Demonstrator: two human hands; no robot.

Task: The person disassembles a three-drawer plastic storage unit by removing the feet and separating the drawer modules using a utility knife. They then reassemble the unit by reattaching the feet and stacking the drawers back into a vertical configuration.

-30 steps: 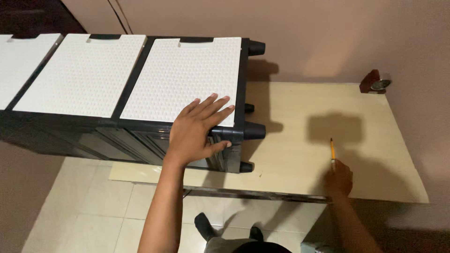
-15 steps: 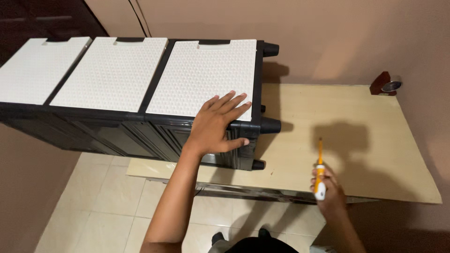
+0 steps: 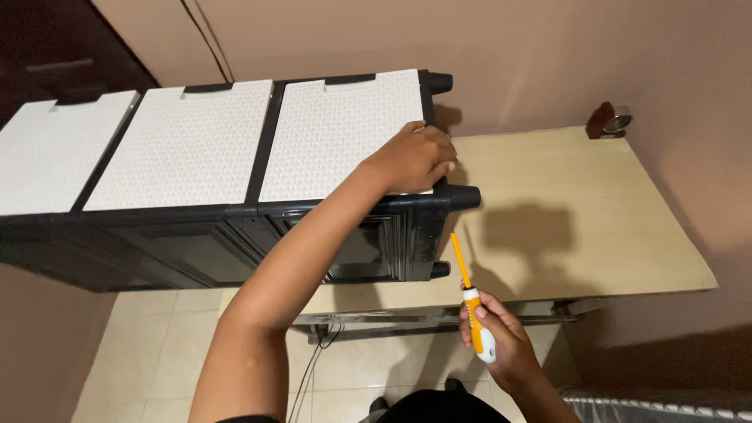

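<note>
Left hand (image 3: 415, 157) gripping the drawer unit (image 3: 235, 172) at its right end on the counter (image 3: 595, 227), right hand (image 3: 501, 345) clasping a yellow screwdriver (image 3: 472, 301), tip just beside the unit's lower corner

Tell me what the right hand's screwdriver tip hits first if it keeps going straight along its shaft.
Probably the black drawer cabinet: the right hand aims the orange screwdriver up and slightly left, toward its end near the lower peg. Depth is unclear; it might pass above the wooden tabletop instead.

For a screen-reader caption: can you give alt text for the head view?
A person's left hand grips the end of a black drawer cabinet lying on a wooden table, while the right hand holds an orange screwdriver pointing toward it.
</note>
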